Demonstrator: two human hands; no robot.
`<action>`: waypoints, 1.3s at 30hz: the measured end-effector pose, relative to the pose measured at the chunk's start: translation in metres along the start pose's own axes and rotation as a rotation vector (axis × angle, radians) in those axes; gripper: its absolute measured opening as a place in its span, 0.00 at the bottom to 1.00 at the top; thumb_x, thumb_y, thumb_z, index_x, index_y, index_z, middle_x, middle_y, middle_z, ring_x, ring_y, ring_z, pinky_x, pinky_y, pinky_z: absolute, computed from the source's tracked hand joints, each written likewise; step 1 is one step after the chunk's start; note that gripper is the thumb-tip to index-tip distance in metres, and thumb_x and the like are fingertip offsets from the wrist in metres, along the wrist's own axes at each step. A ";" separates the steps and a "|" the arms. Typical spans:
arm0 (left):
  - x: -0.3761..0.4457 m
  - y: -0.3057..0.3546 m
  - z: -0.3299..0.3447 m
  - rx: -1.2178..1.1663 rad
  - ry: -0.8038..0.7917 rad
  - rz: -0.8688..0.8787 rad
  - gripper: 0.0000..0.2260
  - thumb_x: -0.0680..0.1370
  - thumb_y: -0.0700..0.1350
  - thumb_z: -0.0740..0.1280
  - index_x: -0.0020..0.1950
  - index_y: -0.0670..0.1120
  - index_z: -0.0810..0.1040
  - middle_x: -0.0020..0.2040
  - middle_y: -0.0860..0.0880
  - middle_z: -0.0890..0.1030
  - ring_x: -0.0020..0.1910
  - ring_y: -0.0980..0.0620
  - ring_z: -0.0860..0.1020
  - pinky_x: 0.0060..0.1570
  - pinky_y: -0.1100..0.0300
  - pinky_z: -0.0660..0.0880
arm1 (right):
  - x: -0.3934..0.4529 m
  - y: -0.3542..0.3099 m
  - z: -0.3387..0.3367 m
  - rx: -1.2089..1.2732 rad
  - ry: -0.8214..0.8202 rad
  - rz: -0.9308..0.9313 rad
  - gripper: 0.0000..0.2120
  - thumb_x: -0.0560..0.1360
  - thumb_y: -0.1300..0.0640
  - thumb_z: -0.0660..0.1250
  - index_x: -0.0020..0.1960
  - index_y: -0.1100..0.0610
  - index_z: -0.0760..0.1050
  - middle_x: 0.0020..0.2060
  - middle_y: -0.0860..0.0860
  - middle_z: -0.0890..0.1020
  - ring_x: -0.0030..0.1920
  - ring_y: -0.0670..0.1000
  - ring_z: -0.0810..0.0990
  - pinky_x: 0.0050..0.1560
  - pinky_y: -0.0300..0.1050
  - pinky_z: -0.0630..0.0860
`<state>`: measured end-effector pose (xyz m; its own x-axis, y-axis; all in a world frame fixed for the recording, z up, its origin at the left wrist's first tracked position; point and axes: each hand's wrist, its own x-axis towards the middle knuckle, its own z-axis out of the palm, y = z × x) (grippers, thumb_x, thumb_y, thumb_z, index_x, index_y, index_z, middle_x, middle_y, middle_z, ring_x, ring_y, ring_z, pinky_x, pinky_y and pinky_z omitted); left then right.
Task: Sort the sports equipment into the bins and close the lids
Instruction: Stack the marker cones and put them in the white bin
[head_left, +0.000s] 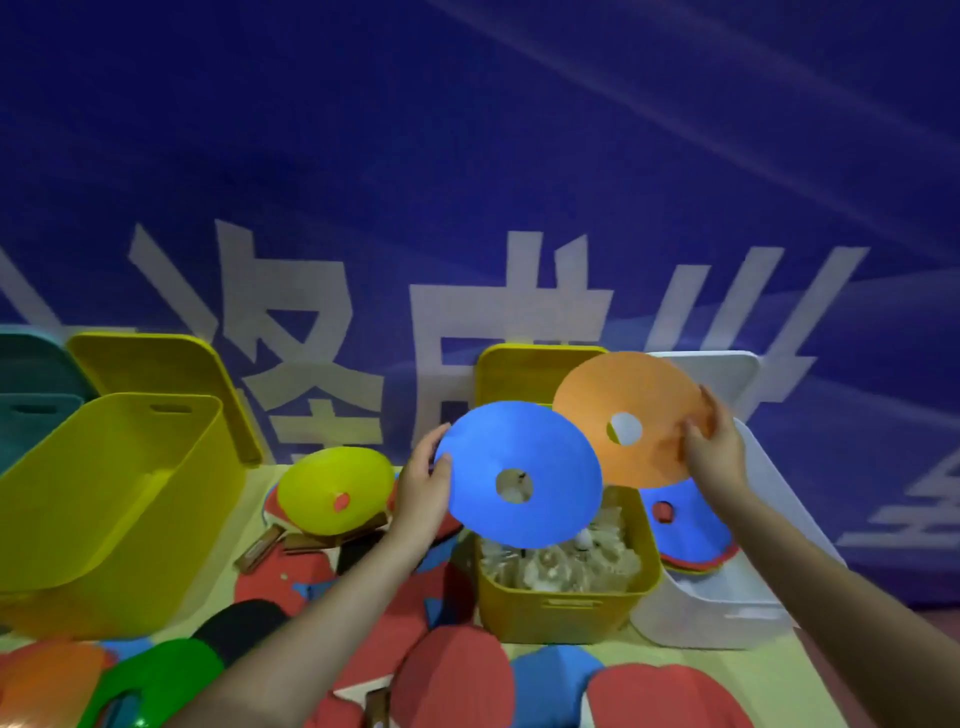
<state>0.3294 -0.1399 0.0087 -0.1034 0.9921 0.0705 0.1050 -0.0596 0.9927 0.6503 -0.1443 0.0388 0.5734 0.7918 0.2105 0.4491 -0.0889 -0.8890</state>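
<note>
My left hand (423, 486) pinches blue disc (522, 475) by rim, above shuttlecock bin (563, 605). My right hand (714, 449) grips orange disc (631, 418), white bin (727, 610) just below, discs already inside. Best: carry both across, lower flat onto stack, then release.

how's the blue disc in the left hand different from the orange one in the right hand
The blue disc sits lower and nearer the camera, over the small yellow bin; the orange disc is held higher and farther back, over the white bin. The left hand grips the blue disc's left edge; the right hand grips the orange disc's right edge. Both are flat rings with a round centre hole.
</note>
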 end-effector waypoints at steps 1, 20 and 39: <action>-0.003 -0.001 0.014 0.004 -0.018 -0.008 0.16 0.79 0.34 0.58 0.65 0.46 0.73 0.62 0.51 0.75 0.61 0.54 0.73 0.54 0.63 0.69 | 0.002 0.011 -0.015 -0.004 0.018 0.008 0.32 0.70 0.55 0.57 0.74 0.55 0.61 0.67 0.59 0.73 0.64 0.60 0.73 0.63 0.53 0.69; -0.035 -0.012 0.150 0.065 -0.020 -0.127 0.16 0.82 0.39 0.56 0.69 0.49 0.69 0.60 0.54 0.71 0.57 0.54 0.71 0.48 0.59 0.72 | 0.057 0.132 -0.090 -0.349 -0.327 0.030 0.22 0.80 0.59 0.57 0.74 0.52 0.61 0.62 0.54 0.75 0.59 0.56 0.75 0.56 0.47 0.71; -0.016 -0.010 0.234 0.297 -0.067 -0.049 0.22 0.81 0.37 0.54 0.74 0.50 0.64 0.69 0.51 0.71 0.66 0.50 0.71 0.59 0.54 0.73 | 0.088 0.177 -0.084 -0.528 -0.274 -0.304 0.21 0.74 0.60 0.63 0.67 0.60 0.72 0.62 0.59 0.75 0.63 0.61 0.72 0.60 0.56 0.71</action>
<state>0.5614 -0.1297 -0.0251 -0.0515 0.9987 0.0068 0.3874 0.0137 0.9218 0.8379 -0.1417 -0.0658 0.2049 0.9472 0.2468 0.8785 -0.0667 -0.4731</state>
